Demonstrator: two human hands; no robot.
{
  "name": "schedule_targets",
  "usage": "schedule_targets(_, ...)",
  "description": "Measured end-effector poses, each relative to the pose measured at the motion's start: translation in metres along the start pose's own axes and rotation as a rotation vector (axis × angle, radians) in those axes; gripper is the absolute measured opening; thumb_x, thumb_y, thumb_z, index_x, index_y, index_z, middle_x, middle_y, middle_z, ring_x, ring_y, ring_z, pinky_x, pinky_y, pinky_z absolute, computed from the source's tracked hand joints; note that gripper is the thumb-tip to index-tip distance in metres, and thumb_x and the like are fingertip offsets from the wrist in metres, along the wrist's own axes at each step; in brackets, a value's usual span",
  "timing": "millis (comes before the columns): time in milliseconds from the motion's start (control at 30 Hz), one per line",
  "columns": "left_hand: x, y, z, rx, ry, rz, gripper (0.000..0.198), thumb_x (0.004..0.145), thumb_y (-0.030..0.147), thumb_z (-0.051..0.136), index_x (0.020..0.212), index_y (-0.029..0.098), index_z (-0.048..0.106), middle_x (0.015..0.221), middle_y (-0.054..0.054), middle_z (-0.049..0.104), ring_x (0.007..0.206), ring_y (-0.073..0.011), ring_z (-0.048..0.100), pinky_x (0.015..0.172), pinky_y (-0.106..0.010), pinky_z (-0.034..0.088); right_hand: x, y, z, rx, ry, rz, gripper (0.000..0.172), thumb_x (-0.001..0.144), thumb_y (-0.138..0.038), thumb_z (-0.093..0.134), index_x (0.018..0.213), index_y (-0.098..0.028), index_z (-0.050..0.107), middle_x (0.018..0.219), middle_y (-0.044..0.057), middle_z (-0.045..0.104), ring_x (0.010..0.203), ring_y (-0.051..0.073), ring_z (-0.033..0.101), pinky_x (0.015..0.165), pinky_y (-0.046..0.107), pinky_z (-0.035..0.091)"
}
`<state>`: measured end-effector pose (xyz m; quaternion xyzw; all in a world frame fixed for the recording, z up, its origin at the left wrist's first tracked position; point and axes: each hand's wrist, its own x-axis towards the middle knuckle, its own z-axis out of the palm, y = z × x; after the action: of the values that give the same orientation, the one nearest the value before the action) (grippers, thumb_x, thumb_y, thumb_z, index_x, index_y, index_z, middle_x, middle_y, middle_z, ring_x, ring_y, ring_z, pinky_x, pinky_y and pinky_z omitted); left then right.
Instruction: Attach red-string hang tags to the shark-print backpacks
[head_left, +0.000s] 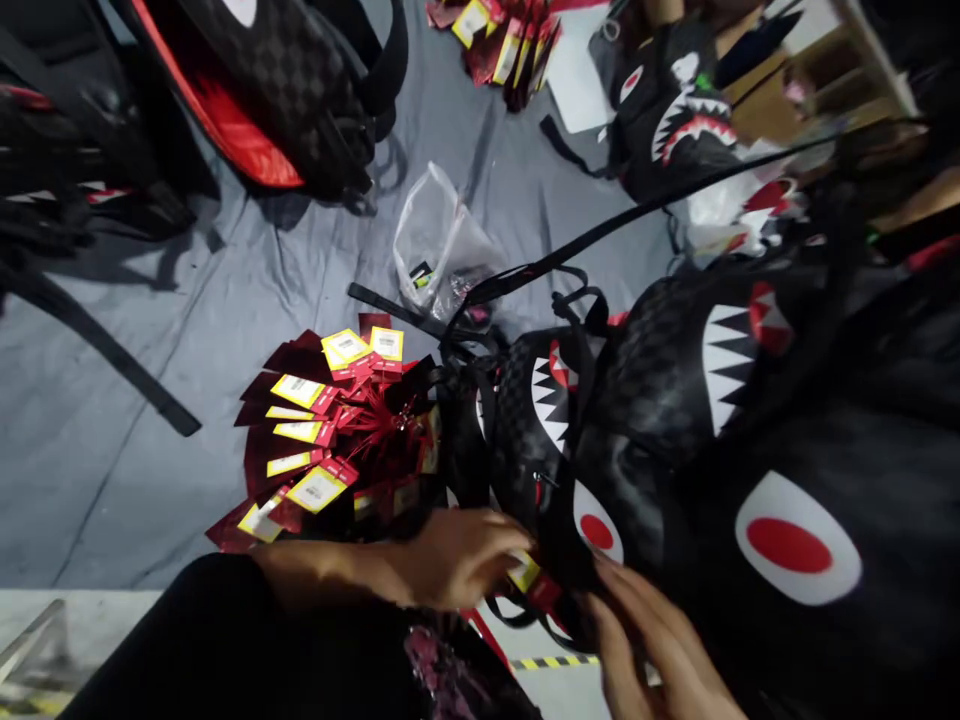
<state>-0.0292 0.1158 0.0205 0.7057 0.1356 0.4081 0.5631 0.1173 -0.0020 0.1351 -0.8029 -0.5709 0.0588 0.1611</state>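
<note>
Between the hands is a tag [526,572], seemingly pinched by the left hand [459,558]; beside a bag [598,522], the right hand [649,632] has parted fingers, hold unclear. Tag handling seems underway, next calling for a steady grip.

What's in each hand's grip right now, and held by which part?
The left hand holds a red tag by its yellow-edged end. The right hand is close by; its hold cannot be told.
</note>
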Motion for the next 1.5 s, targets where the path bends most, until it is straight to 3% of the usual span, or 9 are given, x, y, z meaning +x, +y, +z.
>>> schedule_targets(167,-0.027,-0.005,-0.089,0.624,0.397,-0.198,0.015,0.094,0.018,0.051,0.104,0.019,0.062,0.097,-0.005,0.069,0.092,-0.0152,0.065,0.082,-0.029,0.053,0.063,-0.025,0.103,0.139,-0.379,-0.084,0.022,0.094,-0.022,0.048,0.108,-0.02,0.066,0.107,0.006,0.071,0.099,0.017,0.067,0.088,0.027,0.053)
schedule_targets(300,-0.032,-0.014,-0.131,0.894,0.339,-0.357,0.021,0.096,0.021,0.046,0.1,0.019,0.067,0.102,-0.007,0.071,0.098,-0.0205,0.061,0.089,-0.038,0.048,0.103,-0.046,0.178,0.102,-0.44,-0.037,0.022,0.093,-0.017,0.05,0.109,-0.018,0.064,0.114,0.009,0.066,0.102,0.017,0.063,0.089,0.029,0.049)
schedule_targets(400,-0.025,-0.021,-0.128,0.92,0.195,-0.366,0.02,0.093,0.026,0.054,0.107,0.022,0.068,0.108,-0.006,0.071,0.105,-0.023,0.059,0.096,-0.042,0.043,0.11,-0.049,0.197,0.038,-0.491,0.012,0.017,0.095,-0.024,0.053,0.104,-0.016,0.064,0.11,0.008,0.065,0.095,0.018,0.063,0.084,0.035,0.051)
schedule_targets(633,0.004,-0.052,-0.093,0.901,0.107,-0.442,0.047,0.087,0.024,0.061,0.134,0.018,0.052,0.122,-0.011,0.066,0.119,-0.027,0.055,0.104,-0.045,0.038,0.102,-0.052,0.196,0.004,-0.514,-0.07,0.027,0.095,-0.033,0.056,0.118,-0.018,0.06,0.119,0.007,0.061,0.104,0.02,0.061,0.091,0.042,0.051)
schedule_targets(900,0.007,-0.068,-0.101,0.859,0.097,-0.444,0.048,0.086,0.024,0.059,0.133,0.019,0.049,0.102,-0.005,0.07,0.099,-0.0217,0.065,0.104,-0.041,0.041,0.106,-0.055,0.177,0.073,-0.518,-0.077,0.024,0.095,-0.036,0.057,0.103,-0.015,0.064,0.107,0.005,0.065,0.1,0.019,0.062,0.09,0.042,0.051)
schedule_targets(1067,0.013,-0.072,-0.114,0.9,0.241,-0.483,0.045,0.091,0.025,0.048,0.135,0.015,0.047,0.121,-0.014,0.064,0.11,-0.0271,0.06,0.101,-0.045,0.043,0.076,-0.059,0.14,0.135,-0.484,-0.069,0.012,0.091,-0.025,0.057,0.088,-0.017,0.065,0.096,0.004,0.067,0.093,0.019,0.062,0.088,0.037,0.046)
schedule_targets(1233,0.019,-0.028,-0.106,0.991,0.341,-0.349,0.067,0.086,0.038,0.06,0.144,0.013,0.038,0.145,-0.019,0.044,0.137,-0.0355,0.036,0.114,-0.055,0.025,0.024,-0.041,0.092,0.26,-0.298,0.017,0.021,0.092,-0.021,0.046,0.074,-0.02,0.056,0.08,0.002,0.062,0.074,0.014,0.057,0.07,0.024,0.043)
schedule_targets(1367,0.004,0.021,-0.05,0.479,0.137,-0.314,0.034,0.089,0.037,0.06,0.119,0.021,0.061,0.114,-0.008,0.068,0.107,-0.0218,0.063,0.098,-0.038,0.048,-0.006,-0.033,0.071,0.327,-0.11,0.034,0.023,0.096,-0.025,0.041,0.077,-0.021,0.053,0.079,0.004,0.06,0.074,0.014,0.057,0.07,0.024,0.046)
schedule_targets(1500,-0.008,0.047,0.003,0.116,-0.018,-0.314,0.014,0.089,0.03,0.06,0.089,0.02,0.07,0.095,-0.004,0.074,0.091,-0.0174,0.069,0.086,-0.03,0.055,-0.024,-0.032,0.062,0.328,0.018,-0.007,0.021,0.095,-0.021,0.042,0.08,-0.02,0.057,0.087,0.007,0.065,0.082,0.015,0.063,0.076,0.024,0.049)
